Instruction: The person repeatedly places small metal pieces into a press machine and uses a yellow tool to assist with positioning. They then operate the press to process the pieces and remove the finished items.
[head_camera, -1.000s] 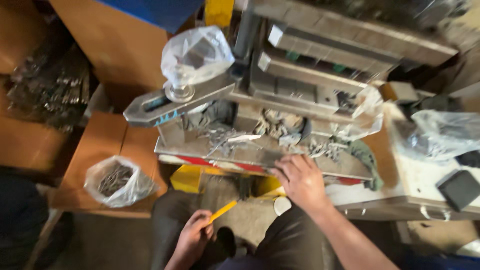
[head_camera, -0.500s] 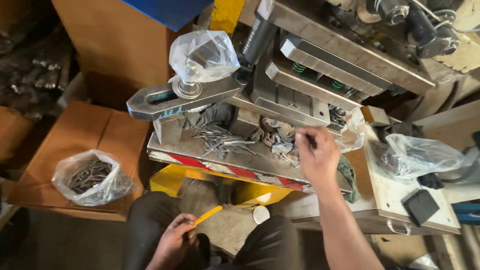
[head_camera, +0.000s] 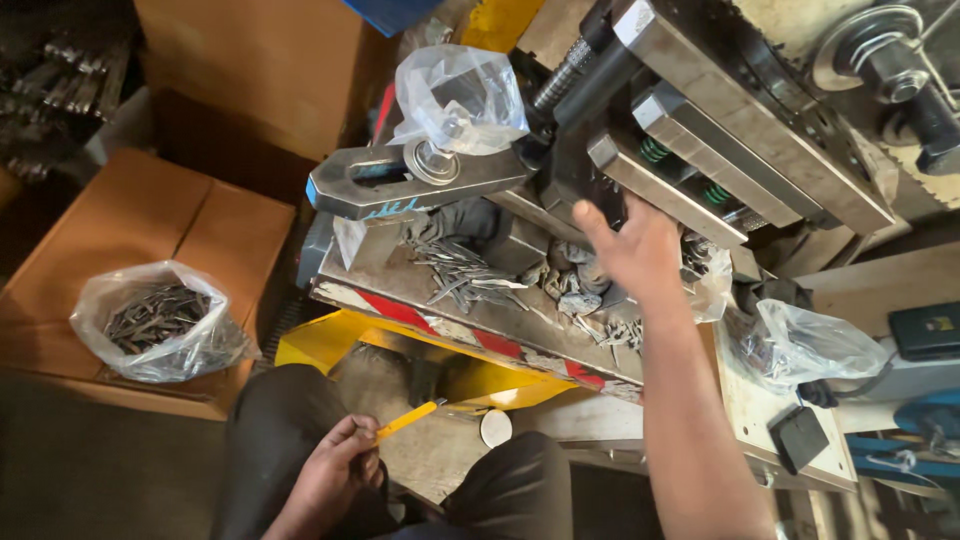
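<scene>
the right hand (head_camera: 635, 250) is raised over the far part of the press bed (head_camera: 470, 312), fingers spread wide and holding nothing, palm turned toward the steel die blocks (head_camera: 700, 150). the left hand (head_camera: 330, 478) rests low by the knee, near the bottom of the view, its fingers closed around a thin yellow stick (head_camera: 405, 420) that points up and to the right.

the small metal pieces (head_camera: 465, 275) lie in a loose heap on the bed, left of the right hand and just below the slotted steel clamp arm (head_camera: 410, 180). more pieces seem to lie under the right hand, though the clutter of rag and plastic there makes that hard to read.

in my judgement the step in hand is a reach into the die area. the next move calls for the open fingers to narrow onto a single piece and stay clear of the blocks.

a clear bag of finished-looking pieces (head_camera: 160, 320) sits on a cardboard box (head_camera: 130, 215) at the left.
</scene>
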